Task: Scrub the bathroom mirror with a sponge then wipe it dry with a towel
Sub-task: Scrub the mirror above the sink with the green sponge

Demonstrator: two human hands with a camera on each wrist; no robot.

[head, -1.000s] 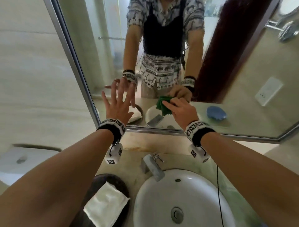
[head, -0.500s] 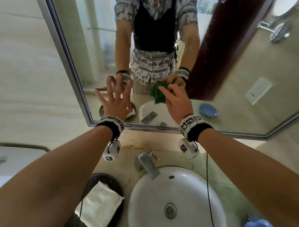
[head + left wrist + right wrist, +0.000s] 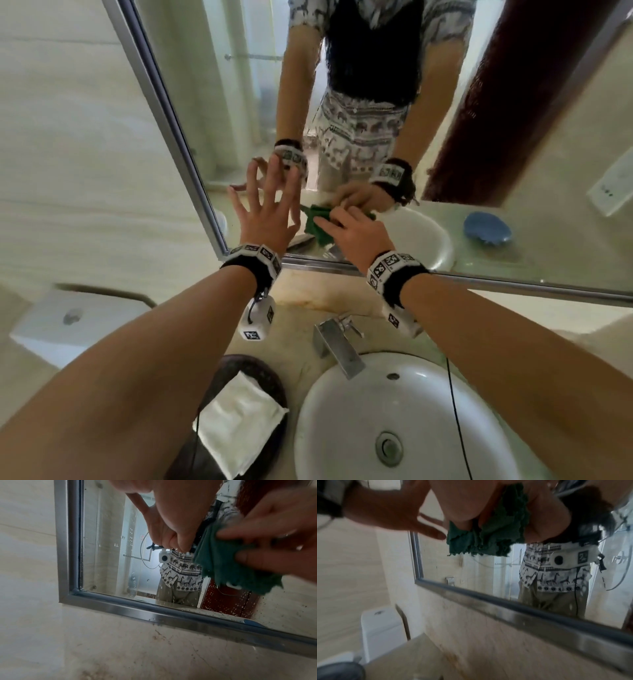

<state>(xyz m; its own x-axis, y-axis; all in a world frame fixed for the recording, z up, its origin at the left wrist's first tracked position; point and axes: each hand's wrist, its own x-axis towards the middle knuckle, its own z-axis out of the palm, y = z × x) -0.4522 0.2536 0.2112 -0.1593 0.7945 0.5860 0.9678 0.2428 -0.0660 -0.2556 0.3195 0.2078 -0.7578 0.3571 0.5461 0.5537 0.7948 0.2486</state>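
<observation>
The sponge (image 3: 317, 226), pinched in the right hand (image 3: 356, 233), has been swept down toward the mirror (image 3: 239, 102) frame's lower-left corner; the left hand (image 3: 265, 212) is spread flat beside it. Scrubbing is judged unfinished; the towel (image 3: 239, 425) below is untouched.

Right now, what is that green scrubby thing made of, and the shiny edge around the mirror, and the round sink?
The green sponge looks like soft, fuzzy cloth or fibre: its edges are frayed and it crumples under the right hand. The mirror frame looks like brushed metal, grey with a dull shine. The sink seems to be glossy white ceramic, smooth with bright glints, though I cannot be sure.
</observation>
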